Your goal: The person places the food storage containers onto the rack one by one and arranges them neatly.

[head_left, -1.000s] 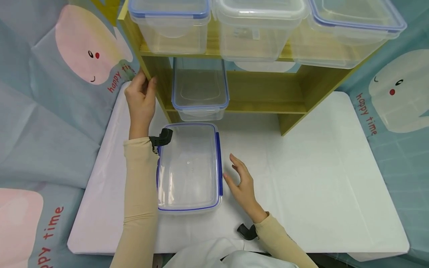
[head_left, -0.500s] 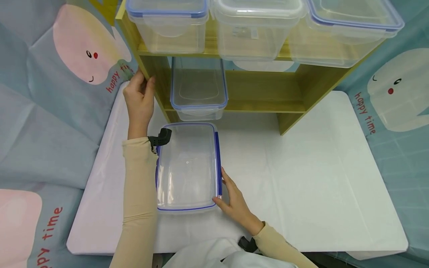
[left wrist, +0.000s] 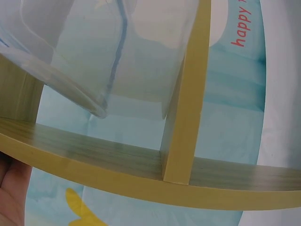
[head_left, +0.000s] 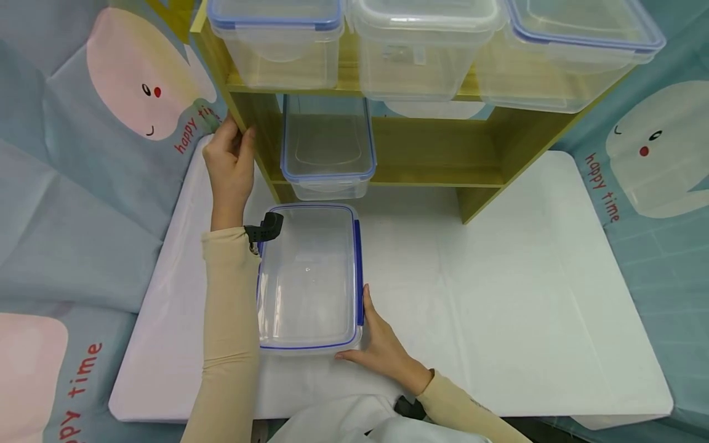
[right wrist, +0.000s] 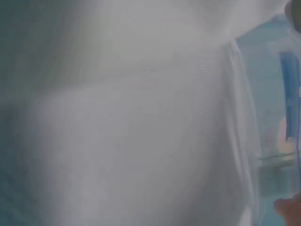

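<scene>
A clear plastic storage box [head_left: 310, 283] with a blue-rimmed lid lies on the table in front of the wooden shelf [head_left: 437, 147]. My left hand [head_left: 229, 163] holds the front edge of the shelf's left side panel, thumb on the inner face and fingers at the outer side. At the box's near right corner is my right hand [head_left: 384, 351]. Its index finger stretches along the right side by the blue clip, and its thumb spreads across the near edge. In the left wrist view, part of the left hand [left wrist: 14, 188] shows behind the wooden edge.
Another clear box [head_left: 328, 141] stands on the shelf's middle level at the left, jutting past its front edge. On the top level are a left box [head_left: 277, 55], a middle box [head_left: 423, 67] and a right box [head_left: 554, 74]. Patterned cloth [head_left: 83, 234] hangs around the white table [head_left: 526, 295].
My right hand has moved left to the box, then round its near right corner, with the thumb going from the lid's edge to the near side. My left hand stays on the shelf.
</scene>
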Demonstrator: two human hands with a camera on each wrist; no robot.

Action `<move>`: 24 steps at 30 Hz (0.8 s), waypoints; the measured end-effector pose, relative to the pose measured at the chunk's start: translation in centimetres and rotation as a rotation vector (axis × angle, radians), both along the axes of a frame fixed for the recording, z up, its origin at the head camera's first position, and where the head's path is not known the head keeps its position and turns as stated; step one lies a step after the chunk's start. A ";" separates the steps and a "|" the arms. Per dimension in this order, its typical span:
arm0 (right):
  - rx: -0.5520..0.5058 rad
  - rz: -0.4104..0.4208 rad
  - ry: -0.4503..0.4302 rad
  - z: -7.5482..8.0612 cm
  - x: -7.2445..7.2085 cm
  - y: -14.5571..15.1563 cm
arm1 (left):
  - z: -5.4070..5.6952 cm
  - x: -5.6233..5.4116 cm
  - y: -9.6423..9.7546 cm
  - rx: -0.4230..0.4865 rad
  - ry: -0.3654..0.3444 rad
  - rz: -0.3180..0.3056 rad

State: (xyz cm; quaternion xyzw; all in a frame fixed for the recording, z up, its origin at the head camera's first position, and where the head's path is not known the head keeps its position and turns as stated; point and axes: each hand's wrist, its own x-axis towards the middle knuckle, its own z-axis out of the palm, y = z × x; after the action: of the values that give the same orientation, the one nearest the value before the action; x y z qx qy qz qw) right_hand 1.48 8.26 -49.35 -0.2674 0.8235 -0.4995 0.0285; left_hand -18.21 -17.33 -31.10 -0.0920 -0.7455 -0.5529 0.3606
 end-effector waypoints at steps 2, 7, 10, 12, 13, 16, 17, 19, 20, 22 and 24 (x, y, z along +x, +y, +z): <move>-0.020 -0.004 0.013 -0.2 -0.2 0.1 | 0.0 0.0 0.0 0.003 0.000 -0.003; -0.095 0.009 -0.077 -0.2 -1.0 1.3 | 0.0 0.0 0.0 0.018 0.008 -0.008; -0.125 0.038 -0.102 -0.2 -1.5 2.4 | 0.0 0.0 0.1 0.025 0.012 -0.007; -0.154 0.065 -0.100 -0.2 -1.7 3.3 | 0.0 0.0 0.2 0.026 0.016 -0.008; -0.172 0.077 -0.094 -0.2 -1.8 3.8 | -0.1 0.0 0.2 0.027 0.017 -0.009; -0.260 0.123 -0.086 0.5 -1.9 5.0 | -0.1 0.0 0.2 0.021 0.022 -0.004; -0.283 0.134 -0.080 0.8 -1.9 5.3 | -0.1 0.0 0.2 0.021 0.024 -0.004; -0.299 0.141 -0.070 1.6 -1.8 5.7 | -0.1 0.0 0.2 0.020 0.029 -0.004; -0.299 0.141 -0.075 1.9 -1.7 5.8 | -0.1 0.0 0.2 0.020 0.032 -0.003; -0.254 0.110 -0.086 2.2 -1.6 5.8 | -0.1 0.0 0.2 0.021 0.038 0.000; -0.191 0.070 -0.113 2.2 -1.5 5.6 | -0.2 0.0 0.2 0.020 0.040 0.004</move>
State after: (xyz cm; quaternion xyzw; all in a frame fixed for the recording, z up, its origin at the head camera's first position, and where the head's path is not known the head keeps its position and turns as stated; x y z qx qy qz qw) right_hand -0.01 13.82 -47.19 -0.2687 0.7595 -0.5887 0.0667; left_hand -18.24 -17.13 -31.30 -0.0979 -0.7328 -0.5577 0.3773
